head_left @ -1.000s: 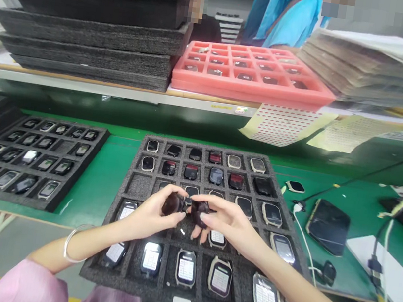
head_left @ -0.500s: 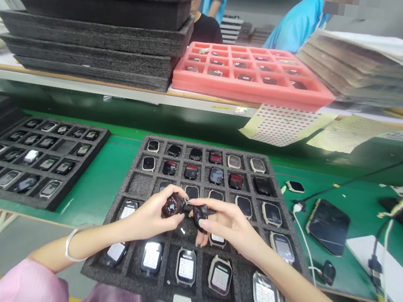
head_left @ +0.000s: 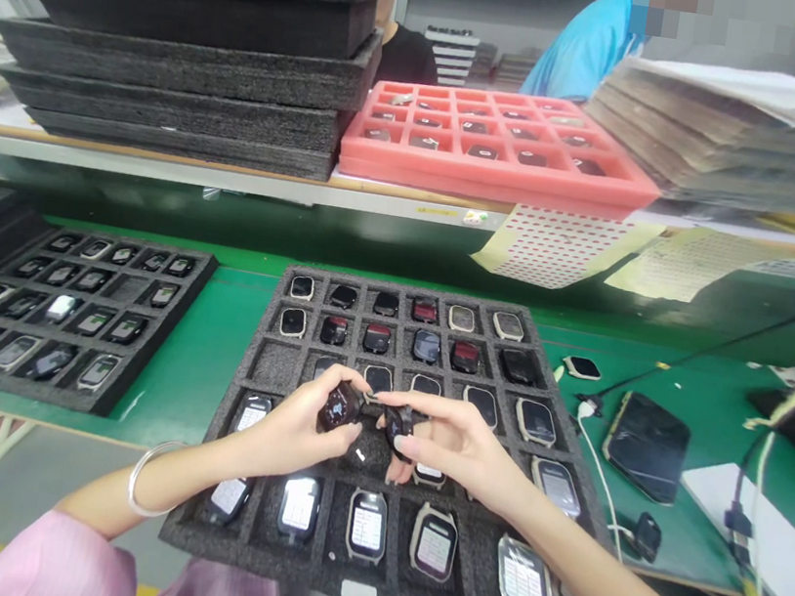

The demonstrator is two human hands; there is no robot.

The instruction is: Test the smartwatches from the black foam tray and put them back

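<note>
My left hand (head_left: 306, 423) is closed round a dark smartwatch (head_left: 338, 409) with a small lit mark on its face. In my right hand (head_left: 459, 437), another dark smartwatch (head_left: 394, 427) is pinched between thumb and fingers. The two watches are held close together, a small gap between them, above the middle of a black foam tray (head_left: 312, 562). Square smartwatch bodies fill many of its compartments, several with lit white screens, like the silver one (head_left: 366, 527) below my hands. One compartment (head_left: 276, 365) left of my hands holds nothing.
Another foam tray of watches (head_left: 96, 389) lies on the green table at left. Black foam trays (head_left: 199, 73) and a pink tray (head_left: 487, 184) stand on the shelf ahead. At right are a phone-like device (head_left: 647, 447) and cables (head_left: 603, 465). A person in blue (head_left: 581, 43) is behind the shelf.
The watch in my right hand has turned slightly, with that hand's fingers shifting a little. My left hand stays nearly still. One person in blue has left view behind the shelf.
</note>
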